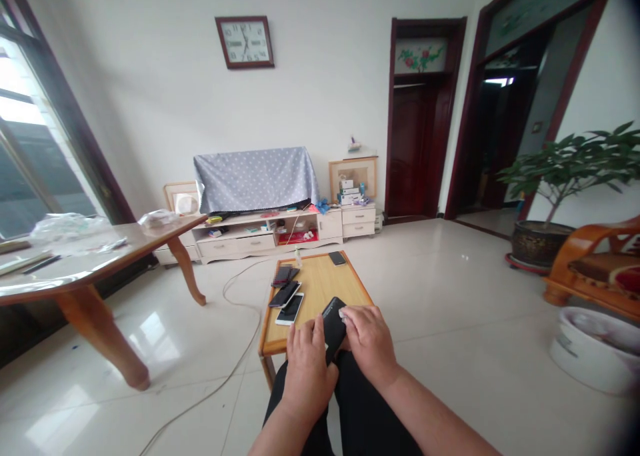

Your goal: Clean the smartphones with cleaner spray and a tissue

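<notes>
Black smartphone (333,321), lower end hidden by left hand (306,371), fingers spread; right hand (369,343), fingers pressed on edge.

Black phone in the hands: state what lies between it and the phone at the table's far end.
Nothing: in the head view, the low wooden table is bare between the black phone and the far phone.

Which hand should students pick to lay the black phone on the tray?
Probably the right hand: it rests on the upper edge of the black phone beside the wooden tray; the left hand sits lower.
</notes>
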Available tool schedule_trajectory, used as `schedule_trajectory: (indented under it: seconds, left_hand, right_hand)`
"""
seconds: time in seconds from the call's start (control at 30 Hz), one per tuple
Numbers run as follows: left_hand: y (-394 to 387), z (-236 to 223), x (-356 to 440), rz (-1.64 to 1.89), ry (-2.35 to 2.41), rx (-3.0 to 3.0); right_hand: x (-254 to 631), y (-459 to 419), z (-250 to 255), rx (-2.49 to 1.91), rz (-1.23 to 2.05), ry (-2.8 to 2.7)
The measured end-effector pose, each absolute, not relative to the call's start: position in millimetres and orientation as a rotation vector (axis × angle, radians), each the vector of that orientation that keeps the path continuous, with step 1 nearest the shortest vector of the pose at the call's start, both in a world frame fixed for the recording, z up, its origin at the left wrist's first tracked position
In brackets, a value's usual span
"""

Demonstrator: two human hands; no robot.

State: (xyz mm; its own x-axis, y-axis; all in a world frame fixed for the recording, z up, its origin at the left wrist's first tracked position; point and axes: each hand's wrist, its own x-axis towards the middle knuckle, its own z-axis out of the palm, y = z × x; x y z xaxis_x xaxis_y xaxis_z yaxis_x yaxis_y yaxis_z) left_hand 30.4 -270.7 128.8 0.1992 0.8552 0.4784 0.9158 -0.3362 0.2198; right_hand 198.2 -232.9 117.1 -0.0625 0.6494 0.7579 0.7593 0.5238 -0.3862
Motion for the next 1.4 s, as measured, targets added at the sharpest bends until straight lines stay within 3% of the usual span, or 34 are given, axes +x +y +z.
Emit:
schedule_trajectory:
  seconds: [0.23,0.43,0.63,0.8,1.4]
  left_hand:
    - [-269.8,119.3,22.4,-0.882,-1.671,-2.298]
    - [-273.7,125.3,16.5,-0.879,-1.716,-2.219]
    - [-273.3,121.3,11.2,-0.924,-1.680,-2.147]
    - [-274.5,118.7,5.6,-0.962,-1.667,-2.100]
    - [-272.7,114.1,-2.5,-1.106,-1.652,-2.038]
  right_hand:
    - [168.0,-257.8,105.6,-1.070,0.035,-1.920]
    - [176.9,-224.3,128.8,-1.200,0.023,-1.704]
    - [146.3,-242.2,128.2,-1.110,0.107,-1.912]
    - [150.9,-228.5,138.7,-1.267,-0.035,-1.721]
    - [128.5,-225.3,152.0,-1.131,-0.088,-1.964]
